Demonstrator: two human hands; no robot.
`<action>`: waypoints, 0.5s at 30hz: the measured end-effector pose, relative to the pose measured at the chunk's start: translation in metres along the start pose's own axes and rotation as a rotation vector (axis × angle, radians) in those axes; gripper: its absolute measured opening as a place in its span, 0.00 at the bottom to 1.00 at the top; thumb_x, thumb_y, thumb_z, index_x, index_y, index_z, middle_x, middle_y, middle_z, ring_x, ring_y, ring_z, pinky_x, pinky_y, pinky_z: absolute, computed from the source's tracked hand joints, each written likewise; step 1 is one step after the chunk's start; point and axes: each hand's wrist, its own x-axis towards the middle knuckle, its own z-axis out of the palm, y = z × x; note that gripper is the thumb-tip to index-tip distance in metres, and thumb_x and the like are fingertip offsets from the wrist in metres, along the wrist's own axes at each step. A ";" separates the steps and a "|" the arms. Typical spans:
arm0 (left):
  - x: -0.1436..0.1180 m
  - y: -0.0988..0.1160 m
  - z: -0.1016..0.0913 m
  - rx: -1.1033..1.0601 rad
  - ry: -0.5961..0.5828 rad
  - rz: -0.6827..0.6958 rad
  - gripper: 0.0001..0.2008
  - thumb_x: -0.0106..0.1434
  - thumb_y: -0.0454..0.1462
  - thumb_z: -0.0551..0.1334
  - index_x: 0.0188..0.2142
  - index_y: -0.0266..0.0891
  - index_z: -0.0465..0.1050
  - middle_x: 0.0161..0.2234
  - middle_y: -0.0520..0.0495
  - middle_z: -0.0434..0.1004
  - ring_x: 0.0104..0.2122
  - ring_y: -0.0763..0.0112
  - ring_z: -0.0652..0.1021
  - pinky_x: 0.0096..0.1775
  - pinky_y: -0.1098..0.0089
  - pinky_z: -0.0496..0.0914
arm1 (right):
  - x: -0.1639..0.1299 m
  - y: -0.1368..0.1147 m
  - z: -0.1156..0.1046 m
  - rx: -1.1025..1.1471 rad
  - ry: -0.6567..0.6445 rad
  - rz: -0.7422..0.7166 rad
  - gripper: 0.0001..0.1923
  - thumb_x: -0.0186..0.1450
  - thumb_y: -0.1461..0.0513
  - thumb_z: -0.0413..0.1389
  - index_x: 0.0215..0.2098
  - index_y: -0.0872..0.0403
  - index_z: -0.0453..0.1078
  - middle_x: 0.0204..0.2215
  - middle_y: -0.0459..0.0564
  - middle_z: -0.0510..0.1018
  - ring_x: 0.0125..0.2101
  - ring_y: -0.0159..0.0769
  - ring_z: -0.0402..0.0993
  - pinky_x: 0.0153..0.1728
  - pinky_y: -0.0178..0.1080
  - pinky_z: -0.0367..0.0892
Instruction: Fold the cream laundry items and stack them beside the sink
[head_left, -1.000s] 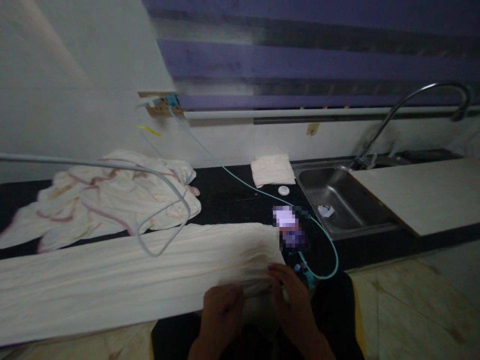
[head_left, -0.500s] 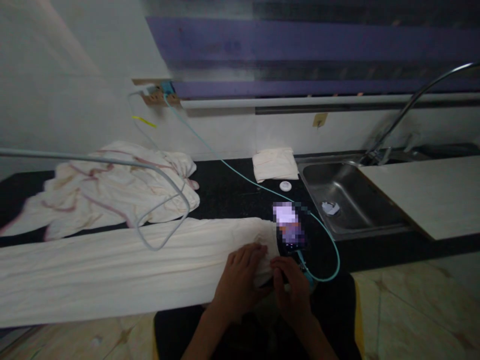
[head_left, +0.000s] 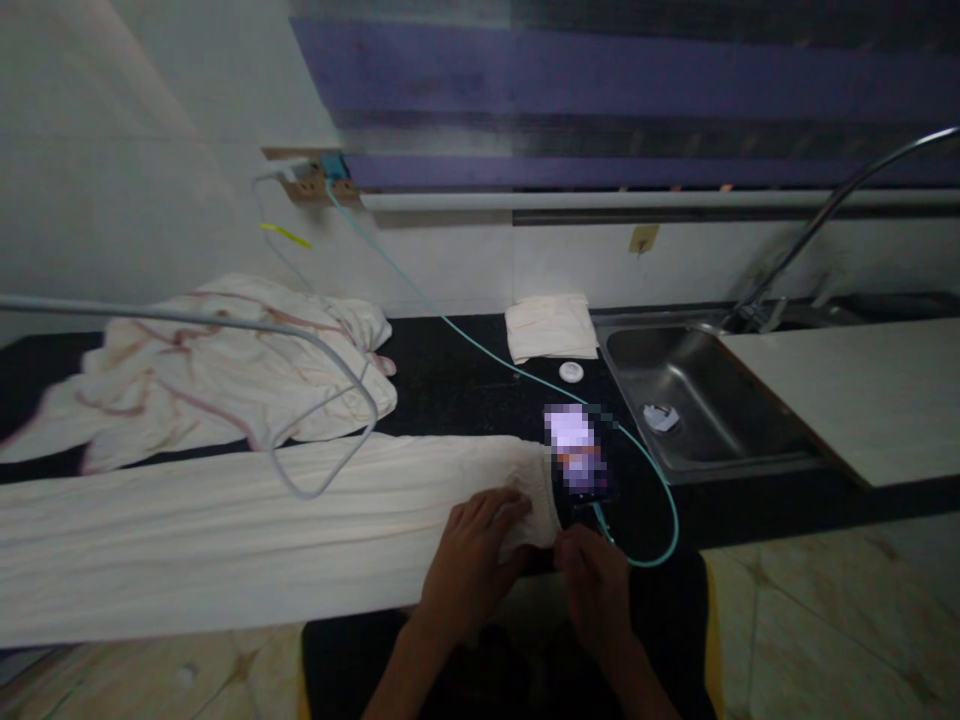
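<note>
Cream cloth, folded into a long strip (head_left: 247, 530), lies across the black counter (head_left: 465, 385) with its long axis running left to right, its right end pointing toward the steel sink (head_left: 697, 410). No brand, label or writing can be read anywhere; the phone (head_left: 576, 458) left of the sink is blurred out. The left hand (head_left: 474, 555) lies flat on the strip's right end, fingers spread and pressing down. The right hand (head_left: 592, 580) is just beside that end, fingers drawn together at the corner of the cloth; whether it pinches the fabric cannot be told. A teal cable (head_left: 480, 350) runs from the wall socket (head_left: 315, 180) down to the phone and loops toward the sink. Further left of the sink lie a small folded cloth (head_left: 549, 325), a white round cap (head_left: 571, 372) and a crumpled sheet (head_left: 217, 365). A grey cable (head_left: 225, 325) loops over the sheet and the strip.
</note>
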 end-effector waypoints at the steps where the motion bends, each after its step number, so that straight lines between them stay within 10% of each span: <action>1: 0.000 0.000 0.000 -0.004 0.006 0.000 0.26 0.65 0.32 0.68 0.61 0.52 0.71 0.63 0.51 0.73 0.64 0.59 0.69 0.62 0.52 0.66 | 0.000 0.001 0.000 -0.020 0.029 -0.001 0.22 0.78 0.58 0.48 0.24 0.51 0.61 0.19 0.41 0.66 0.19 0.29 0.65 0.22 0.34 0.58; 15: 0.016 0.012 0.019 -0.040 0.092 -0.050 0.28 0.59 0.38 0.74 0.58 0.39 0.75 0.60 0.38 0.76 0.60 0.49 0.74 0.59 0.47 0.72 | 0.000 -0.004 0.007 -0.069 0.046 -0.141 0.26 0.78 0.61 0.47 0.20 0.51 0.56 0.14 0.39 0.61 0.15 0.26 0.58 0.20 0.35 0.50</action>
